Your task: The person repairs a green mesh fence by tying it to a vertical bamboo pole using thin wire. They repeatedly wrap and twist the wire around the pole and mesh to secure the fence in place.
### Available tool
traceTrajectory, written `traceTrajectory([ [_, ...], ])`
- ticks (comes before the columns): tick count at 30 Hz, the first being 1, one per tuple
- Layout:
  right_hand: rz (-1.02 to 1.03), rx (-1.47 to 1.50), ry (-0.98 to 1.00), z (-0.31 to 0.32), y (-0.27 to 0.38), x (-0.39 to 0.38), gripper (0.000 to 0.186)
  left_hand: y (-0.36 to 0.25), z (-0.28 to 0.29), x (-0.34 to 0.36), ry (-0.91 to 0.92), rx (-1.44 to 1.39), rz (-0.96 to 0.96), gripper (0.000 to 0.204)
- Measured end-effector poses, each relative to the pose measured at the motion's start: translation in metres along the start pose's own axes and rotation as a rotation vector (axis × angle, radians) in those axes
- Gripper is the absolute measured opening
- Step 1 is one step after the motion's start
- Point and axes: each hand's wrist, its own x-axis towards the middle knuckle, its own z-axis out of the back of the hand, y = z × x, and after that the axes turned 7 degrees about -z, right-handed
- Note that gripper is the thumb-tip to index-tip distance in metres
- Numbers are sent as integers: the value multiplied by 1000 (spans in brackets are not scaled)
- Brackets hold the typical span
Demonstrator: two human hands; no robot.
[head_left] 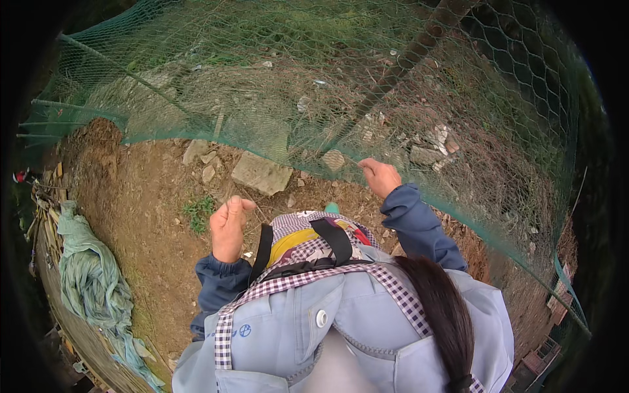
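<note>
A green mesh net [255, 121] hangs in front of me, its lower edge sagging near the ground. My right hand [383, 178] is at that edge, thumb and forefinger closed on the mesh. Lower and to the left, my left hand [228, 226] is closed, apart from the net, with thumb and forefinger together. A thin strand seems to run by its fingertips; what they hold is too small to make out. Between my hands, a large flat stone [262, 173] rests on the soil just below the net's edge. A checked apron [308, 226] covers my front.
A dark pole [393, 75] slants behind the net, with rubble and dry stems around it. Crumpled green netting [94, 268] lies at the left beside wooden sticks [49, 219]. A small green plant [198, 213] grows by my left hand. Thin green poles [124, 71] brace the net at upper left.
</note>
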Motion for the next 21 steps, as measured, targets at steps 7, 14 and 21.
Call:
traceTrajectory([
  [7, -41, 164, -42, -30, -10, -18, 20, 19, -36, 69, 307, -95, -66, 32],
  [14, -1, 315, -209, -102, -78, 76, 14, 169, -137, 189, 771, 36, -229, 27],
  [21, 265, 322, -515, -135, -195, 163, 11, 315, -226, 281, 793, 93, -725, 26],
])
